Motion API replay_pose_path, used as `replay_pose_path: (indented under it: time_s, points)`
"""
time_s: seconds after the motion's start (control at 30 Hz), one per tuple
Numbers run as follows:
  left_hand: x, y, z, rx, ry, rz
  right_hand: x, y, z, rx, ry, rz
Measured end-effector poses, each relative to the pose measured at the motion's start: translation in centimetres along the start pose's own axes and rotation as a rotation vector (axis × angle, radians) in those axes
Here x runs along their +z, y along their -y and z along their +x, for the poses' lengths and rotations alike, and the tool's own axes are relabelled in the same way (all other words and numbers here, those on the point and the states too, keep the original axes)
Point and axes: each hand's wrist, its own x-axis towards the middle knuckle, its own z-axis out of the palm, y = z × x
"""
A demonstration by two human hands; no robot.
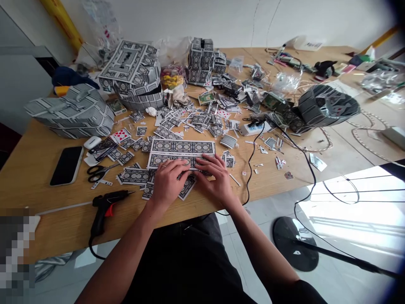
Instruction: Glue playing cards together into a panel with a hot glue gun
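Two long strips of joined playing cards lie one behind the other near the table's front: the upper strip point(182, 146) is uncovered, the lower strip point(155, 161) is partly under my fingers. My left hand point(169, 179) rests on the lower strip's near edge, fingers bent, a ring on one finger. Beside it my right hand point(217, 179) presses on the same strip with its fingers spread. The two hands' thumbs are close together. More patterned cards point(188, 188) lie below and between the hands. What lies under the palms is hidden.
A black glue gun point(104, 204), scissors point(98, 172) and a phone point(66, 166) lie at the left. Card-covered boxes point(131, 71) and a card basket point(327, 105) stand farther back. Loose cards and scraps cover the middle. A black cable point(249, 169) runs from a power strip point(255, 128).
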Motion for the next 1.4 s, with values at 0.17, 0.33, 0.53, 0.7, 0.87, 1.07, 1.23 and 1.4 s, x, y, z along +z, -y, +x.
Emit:
replay_pose_path:
  time_s: [0.17, 0.33, 0.53, 0.7, 0.87, 1.07, 1.23, 1.4]
  points:
    - [-0.2, -0.3, 0.2, -0.020, 0.028, 0.015, -0.1, 0.3, 0.0, 0.015, -0.004, -0.010]
    - [-0.3, -0.5, 0.1, -0.007, 0.021, 0.030, -0.1, 0.5, 0.0, 0.003, -0.017, -0.018]
    - [-0.3, -0.6, 0.1, -0.019, 0.031, 0.036, 0.0, 0.5, 0.0, 0.005, -0.026, -0.009]
    - [-0.3, -0.7, 0.1, -0.029, 0.048, 0.038, -0.1, 0.2, -0.1, 0.010, -0.008, -0.007]
    - [-0.4, -0.8, 0.1, -0.034, 0.061, 0.051, -0.1, 0.1, -0.1, 0.029, -0.015, 0.023]
    - [-0.5, -1.0, 0.2, -0.005, 0.106, 0.099, -0.1, 0.0, -0.1, 0.027, -0.019, 0.032]
    - [-0.4, -1.0, 0.0, 0.030, 0.095, 0.124, 0.1, -0.1, -0.2, 0.010, -0.028, 0.019]
    - [-0.3, -1.1, -0.2, 0.018, 0.096, 0.117, 0.0, -0.2, -0.2, 0.022, -0.016, -0.003]
